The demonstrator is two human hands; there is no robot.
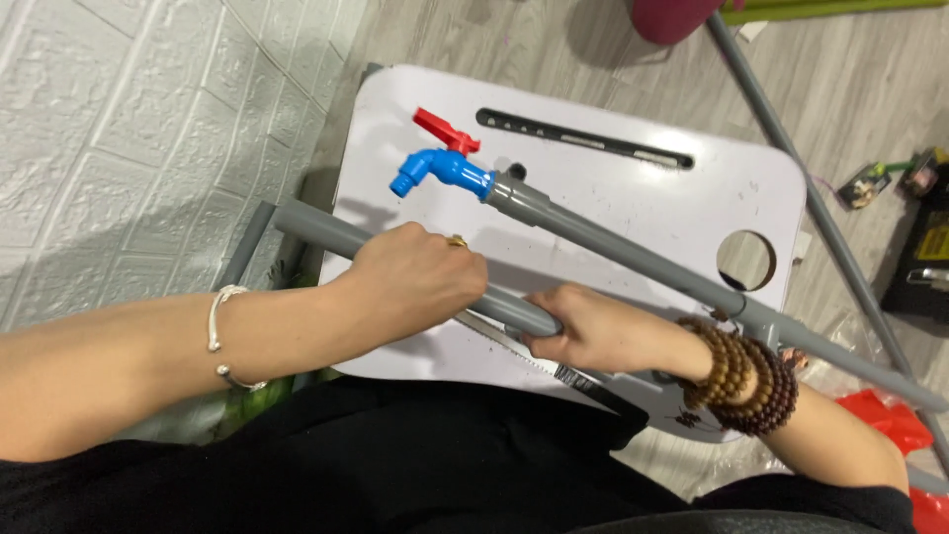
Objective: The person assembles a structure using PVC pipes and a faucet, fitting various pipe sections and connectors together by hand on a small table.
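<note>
Hands on the job, and we have both of them clamped around a short grey pipe [395, 252] that lies across the near edge of the white counter [613, 198]. Our left hand [415, 279] is clenched over the middle of the pipe, pressing it down, we judge, so it cannot roll. Our right hand [593, 331] is curled around the pipe's near end, and a saw blade [539, 358] with fine teeth runs just beneath those fingers, slanting toward our lap. Whether the right hand also grips the blade we cannot tell; the handle is out of sight.

Further back on the counter lies a longer grey pipe [633, 259], well clear of the one we hold, with a blue tap [440, 170] and its red lever [447, 131] fitted at the far end. It runs diagonally off the right edge, so the counter carries only part of it. A round hole [745, 260] and a long dark slot [583, 137] break the surface of the counter.

White bracelet [219, 331] on our left wrist, brown wooden beads [741, 374] wound around the right. Black tools [924, 237] lie on the wooden floor [554, 40] to the right, a white brick-pattern wall [138, 129] to the left.
</note>
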